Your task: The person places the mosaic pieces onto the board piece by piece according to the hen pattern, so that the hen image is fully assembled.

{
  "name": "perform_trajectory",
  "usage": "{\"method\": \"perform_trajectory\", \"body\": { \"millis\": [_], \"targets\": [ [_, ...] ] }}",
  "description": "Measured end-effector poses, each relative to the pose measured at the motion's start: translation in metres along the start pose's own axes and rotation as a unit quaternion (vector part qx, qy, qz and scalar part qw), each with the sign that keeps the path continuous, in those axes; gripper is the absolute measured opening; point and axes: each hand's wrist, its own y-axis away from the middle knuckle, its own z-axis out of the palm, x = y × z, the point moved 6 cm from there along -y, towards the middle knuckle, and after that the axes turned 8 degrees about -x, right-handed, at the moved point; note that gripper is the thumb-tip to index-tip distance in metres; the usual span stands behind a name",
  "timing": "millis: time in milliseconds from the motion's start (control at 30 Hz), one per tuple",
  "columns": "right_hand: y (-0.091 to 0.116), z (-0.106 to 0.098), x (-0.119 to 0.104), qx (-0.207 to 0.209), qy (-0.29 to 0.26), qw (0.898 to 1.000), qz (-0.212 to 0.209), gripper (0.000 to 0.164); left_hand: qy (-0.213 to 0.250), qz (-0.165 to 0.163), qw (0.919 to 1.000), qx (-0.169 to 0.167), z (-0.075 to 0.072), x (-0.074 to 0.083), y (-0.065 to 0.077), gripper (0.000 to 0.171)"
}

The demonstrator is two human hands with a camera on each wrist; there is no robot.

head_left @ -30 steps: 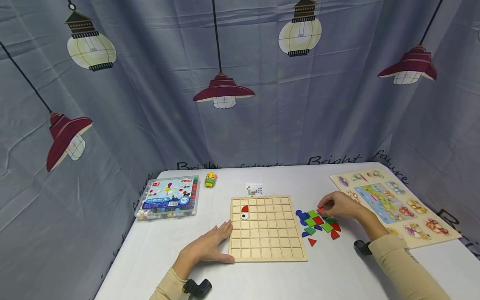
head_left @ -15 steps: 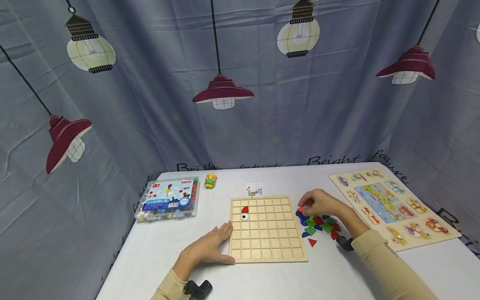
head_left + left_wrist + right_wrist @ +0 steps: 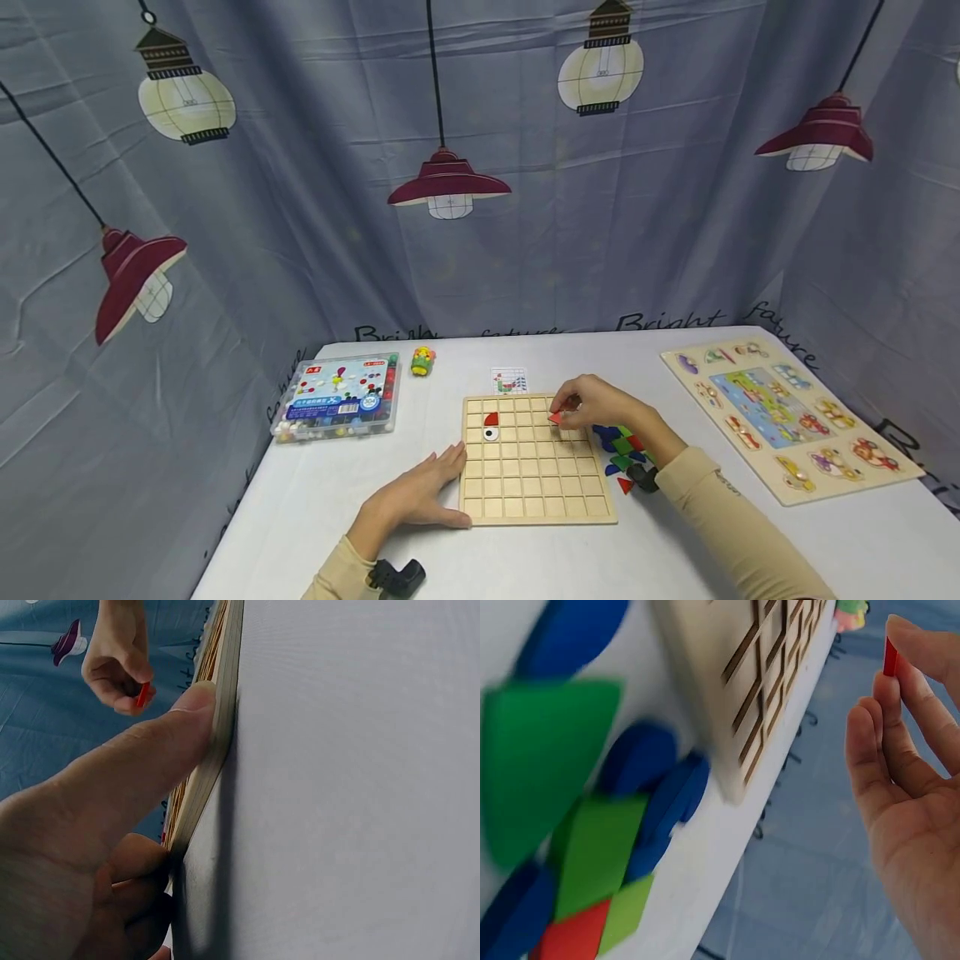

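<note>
My right hand (image 3: 596,402) pinches a small red piece (image 3: 555,417) between thumb and fingertips, above the right part of the wooden grid board (image 3: 536,507). In the right wrist view the red piece (image 3: 890,657) appears edge-on, as a thin slab. My left hand (image 3: 420,490) rests spread at the board's left edge, thumb by the near corner; in the left wrist view the thumb (image 3: 157,742) lies against the board's side. A red quarter-round piece (image 3: 491,418) and a white disc with a black dot (image 3: 491,434) sit in the grid's upper left.
Loose blue, green and red pieces (image 3: 621,446) lie right of the board, partly behind my right wrist. A small pattern card (image 3: 509,381) is beyond the board. A picture puzzle (image 3: 787,417) lies far right; a clear plastic case (image 3: 337,396) and small toy figure (image 3: 422,361) stand left.
My right hand has picked the red piece from the loose pile and carried it left, over the board. The left hand has stayed in place.
</note>
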Motion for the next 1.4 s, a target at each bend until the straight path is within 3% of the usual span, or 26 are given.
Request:
{"method": "perform_trajectory", "body": {
  "millis": [867, 1033, 1400],
  "targets": [
    [-0.068, 0.040, -0.054, -0.057, -0.015, 0.997, -0.054, 0.016, -0.004, 0.005, 1.0000, 0.003, 0.000, 0.000, 0.000, 0.108],
    [-0.080, 0.049, -0.062, -0.072, -0.019, 0.996, -0.047, 0.013, -0.004, 0.003, 1.0000, 0.000, -0.001, 0.000, 0.000, 0.108],
    [-0.103, 0.063, -0.079, -0.078, 0.045, 0.996, -0.027, 0.008, -0.011, 0.006, 0.9999, 0.003, 0.000, 0.000, 0.000, 0.107]
  ]
}}
